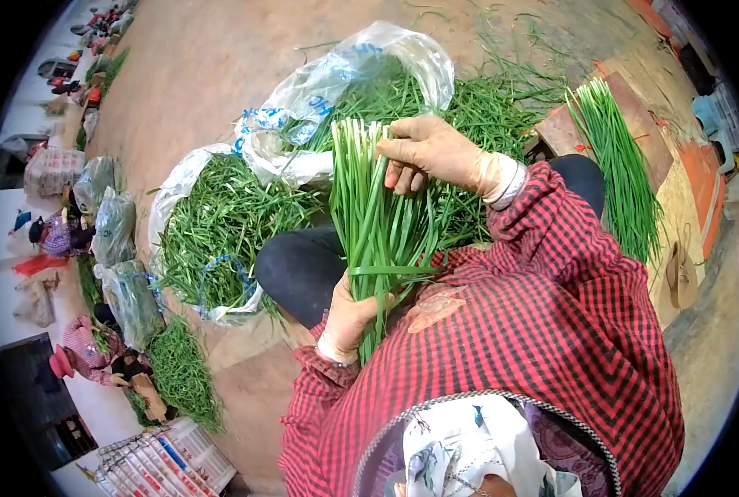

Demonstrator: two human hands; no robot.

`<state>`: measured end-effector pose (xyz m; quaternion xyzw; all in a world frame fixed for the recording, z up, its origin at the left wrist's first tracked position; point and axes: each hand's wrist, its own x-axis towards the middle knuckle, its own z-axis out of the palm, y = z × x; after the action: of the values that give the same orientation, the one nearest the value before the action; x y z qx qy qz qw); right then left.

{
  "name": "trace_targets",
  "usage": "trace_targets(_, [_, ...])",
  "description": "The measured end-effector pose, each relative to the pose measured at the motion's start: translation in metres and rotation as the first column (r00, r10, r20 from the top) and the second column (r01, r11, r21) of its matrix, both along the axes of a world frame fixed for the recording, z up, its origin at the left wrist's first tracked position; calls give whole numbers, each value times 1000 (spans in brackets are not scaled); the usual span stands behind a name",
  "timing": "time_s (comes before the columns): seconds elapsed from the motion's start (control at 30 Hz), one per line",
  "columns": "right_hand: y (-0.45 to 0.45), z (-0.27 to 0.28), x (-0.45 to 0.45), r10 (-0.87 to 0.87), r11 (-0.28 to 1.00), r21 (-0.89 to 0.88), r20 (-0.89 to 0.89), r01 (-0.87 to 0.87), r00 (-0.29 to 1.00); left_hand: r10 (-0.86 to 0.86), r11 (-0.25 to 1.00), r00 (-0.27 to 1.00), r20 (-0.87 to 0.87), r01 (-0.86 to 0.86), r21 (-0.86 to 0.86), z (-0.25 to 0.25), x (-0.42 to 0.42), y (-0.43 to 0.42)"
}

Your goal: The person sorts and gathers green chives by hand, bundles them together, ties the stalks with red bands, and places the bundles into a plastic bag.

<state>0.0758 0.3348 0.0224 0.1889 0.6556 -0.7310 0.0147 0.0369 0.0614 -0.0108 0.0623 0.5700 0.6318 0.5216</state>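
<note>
A bunch of garlic chives [365,207] stands upright in front of my chest, its pale cut ends at the top and green leaves hanging down. My left hand [351,319] is wrapped round the lower leaves, just below a green strand lying across the bunch. At the pale ends, my right hand [440,153] has its thumb and forefinger pinched together against the right side of the bunch, on chive stalks. Both hands appear to wear thin pale gloves. Another neat bunch of chives [618,166] lies on a brown board [647,141] to the right.
Loose greens fill a white plastic bag [170,195] at left and a clear bag with blue print [427,58] beyond the held bunch. Filled bags [129,302], a crate [170,460] and a person in a checked top [88,348] are far left. A slipper [681,277] lies right.
</note>
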Motion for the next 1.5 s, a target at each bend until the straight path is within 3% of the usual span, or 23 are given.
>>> trace_targets(0.07, [3, -12, 3, -57, 996, -76, -43, 54, 997, -15, 1000, 1000, 7, 15, -4, 2, -2, 2])
trace_targets(0.23, [33, -4, 35, -180, 982, 45, -91, 184, 980, -71, 997, 997, 8, 71, -6, 4, -5, 5])
trace_targets(0.3, [63, -15, 52, -387, 905, 95, -214, 414, 897, -26, 999, 1000, -11, 26, -32, 3, -8, 1])
trace_targets(0.4, [119, -27, 90, -693, 674, 120, -239, 729, 680, 26, 998, 999, 28, -24, -60, 0, -20, -13])
trace_targets(0.47, [152, -58, 115, -688, 630, 382, -129, 676, 714, 15, 1000, 998, 62, -16, 9, -11, -28, -22])
trace_targets(0.53, [134, -69, 117, -552, 483, 796, -48, 366, 833, 154, 985, 987, 37, -157, 66, -7, -29, -17])
trace_targets(0.57, [107, -45, 106, -534, 559, 799, 144, 220, 833, 167, 980, 984, 58, -172, 99, 3, -27, -10])
trace_targets(0.6, [90, -48, 95, -473, 612, 770, 172, 182, 864, 161, 981, 986, 50, -166, 103, 8, -25, -3])
trace_targets(0.63, [83, -54, 86, -248, 844, 515, 123, 152, 961, 155, 972, 984, 86, -168, 166, 12, -24, 3])
trace_targets(0.73, [47, -43, 57, -34, 977, 206, -79, 50, 996, 150, 950, 984, 98, -171, 260, 20, -18, 20])
trace_targets(0.8, [28, -63, 34, -128, 961, -272, -264, 53, 956, 137, 975, 990, 40, -142, 171, 38, -11, 34])
trace_targets(0.87, [3, -35, 23, -53, 895, -430, -364, -118, 930, 91, 990, 979, -185, -69, 120, 26, -11, 46])
trace_targets(0.97, [-21, -19, 17, -122, 888, -453, -391, -75, 912, 103, 994, 836, -539, -67, 87, -16, -10, 72])
trace_targets(1.0, [-22, -21, 15, -153, 888, -457, -385, -44, 910, -40, 996, 554, -831, -40, -75, -22, -12, 79])
trace_targets(1.07, [-22, -23, 15, -265, 923, -364, -370, 123, 891, -85, 994, 445, -892, -28, -109, -32, -7, 91])
trace_targets(1.1, [-18, -25, 12, -289, 925, -344, -355, 164, 889, -236, 960, 395, -888, -49, -277, -24, -1, 98])
trace_targets(1.13, [-14, -27, 11, -312, 925, -322, -340, 202, 887, -206, 975, 329, -922, -10, -222, -25, 1, 105])
trace_targets(1.17, [-9, -27, 14, -355, 893, -395, -322, 216, 878, -223, 975, 353, -909, 61, -216, -18, 6, 109])
trace_targets(1.23, [6, -26, 21, -388, 895, -357, -323, 268, 863, -252, 961, 475, -843, 228, -159, -2, 7, 113])
trace_targets(1.33, [32, -14, 39, -379, 916, -259, -298, 308, 876, -280, 944, 569, -773, 310, -114, 10, -27, 114])
trace_targets(1.37, [37, -5, 42, -339, 941, -112, -310, 321, 888, -186, 965, 849, -494, 253, 73, 26, -39, 119])
trace_targets(1.43, [35, -4, 42, -255, 940, 129, -349, 315, 902, 36, 934, 913, -407, 114, 339, 30, -59, 128])
trace_targets(1.5, [20, -9, 38, -161, 887, 377, -290, 267, 943, 74, 906, 944, -321, 71, 418, 43, -60, 147])
